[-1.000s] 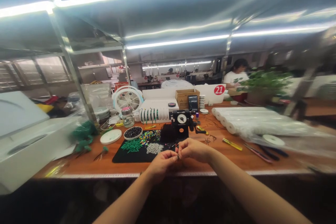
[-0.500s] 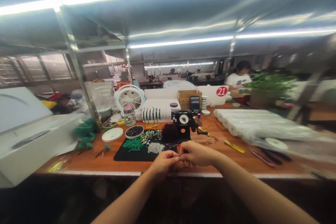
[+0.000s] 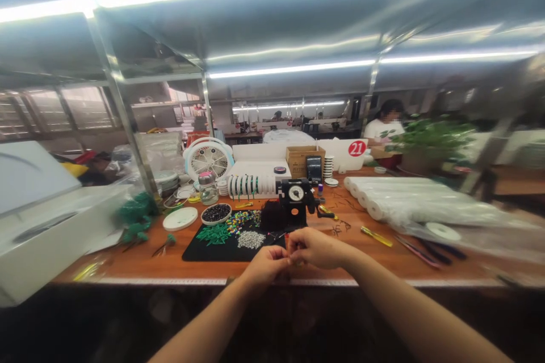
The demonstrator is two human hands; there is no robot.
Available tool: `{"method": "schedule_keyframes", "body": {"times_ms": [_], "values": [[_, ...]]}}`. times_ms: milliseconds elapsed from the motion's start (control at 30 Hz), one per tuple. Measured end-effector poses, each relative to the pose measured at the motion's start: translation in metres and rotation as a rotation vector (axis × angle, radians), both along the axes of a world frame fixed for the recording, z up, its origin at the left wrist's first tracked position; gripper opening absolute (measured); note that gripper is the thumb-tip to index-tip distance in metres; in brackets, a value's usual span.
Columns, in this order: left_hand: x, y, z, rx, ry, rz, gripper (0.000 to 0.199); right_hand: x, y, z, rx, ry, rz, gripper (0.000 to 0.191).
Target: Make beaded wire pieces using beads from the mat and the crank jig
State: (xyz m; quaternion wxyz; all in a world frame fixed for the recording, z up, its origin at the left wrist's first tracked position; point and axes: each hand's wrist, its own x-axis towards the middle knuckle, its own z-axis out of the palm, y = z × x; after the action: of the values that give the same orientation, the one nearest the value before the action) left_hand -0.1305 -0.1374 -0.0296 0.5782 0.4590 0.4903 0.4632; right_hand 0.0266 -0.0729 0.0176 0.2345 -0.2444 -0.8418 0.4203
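The left hand [image 3: 267, 264] and the right hand [image 3: 314, 248] meet at their fingertips over the near edge of the table [image 3: 264, 272], thumbs and fingers drawn together as in a pinch; whatever sits between them is too small and covered to tell, so I cannot say what they are closed on; just beyond the grip lies a black mat [image 3: 193, 250], with silver beads [image 3: 251, 240] nearest, green pieces [image 3: 213, 233] and mixed-colour beads [image 3: 239, 221] farther off, and a dish of black beads [image 3: 216, 214] behind those; past the right hand stands a black machine [image 3: 294, 195] with a round dial
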Motion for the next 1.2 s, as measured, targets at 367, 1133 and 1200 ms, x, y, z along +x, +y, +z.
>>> {"method": "schedule_keyframes", "body": {"times_ms": [367,1133,1200], "values": [[-0.002,-0.005,0.001,-0.006,-0.079,0.064,0.042,0.0,-0.005,-0.008,-0.122,0.115,-0.109,0.013],[-0.022,-0.022,0.062,0.237,0.223,0.016,0.026,-0.021,-0.03,0.009,-0.156,0.408,-0.063,0.011],[-0.024,-0.029,0.061,0.211,0.23,0.009,0.026,-0.022,-0.037,0.008,-0.188,0.433,-0.034,0.014]]}}
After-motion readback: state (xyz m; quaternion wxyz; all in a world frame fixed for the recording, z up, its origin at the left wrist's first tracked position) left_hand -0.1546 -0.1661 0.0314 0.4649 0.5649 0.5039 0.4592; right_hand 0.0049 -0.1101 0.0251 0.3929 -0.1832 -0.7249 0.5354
